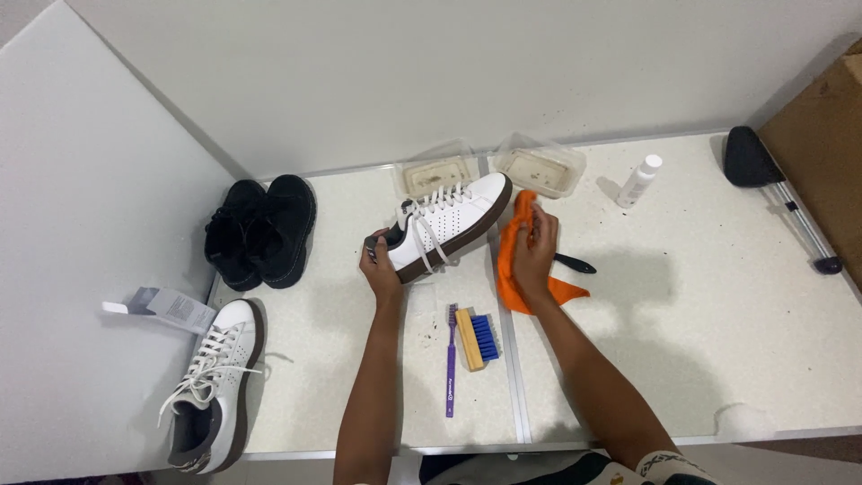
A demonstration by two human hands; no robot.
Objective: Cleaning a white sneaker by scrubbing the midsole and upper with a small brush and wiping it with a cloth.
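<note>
My left hand (379, 268) grips the heel of a white sneaker (446, 222) with a dark brown sole and loose white laces, holding it tilted on its side above the table. My right hand (534, 250) is closed on an orange cloth (514, 260) right beside the sneaker's sole near the toe. The cloth hangs down and trails onto the table. A black handle (575, 263) pokes out from behind my right hand; what it belongs to is hidden.
The matching white sneaker (215, 382) lies at the front left, a pair of black shoes (260, 229) behind it. A purple toothbrush (451, 359) and a blue-bristled wooden brush (476, 339) lie in front. Two clear tubs (539, 164), a small white bottle (638, 180) and a small box (166, 307) sit around.
</note>
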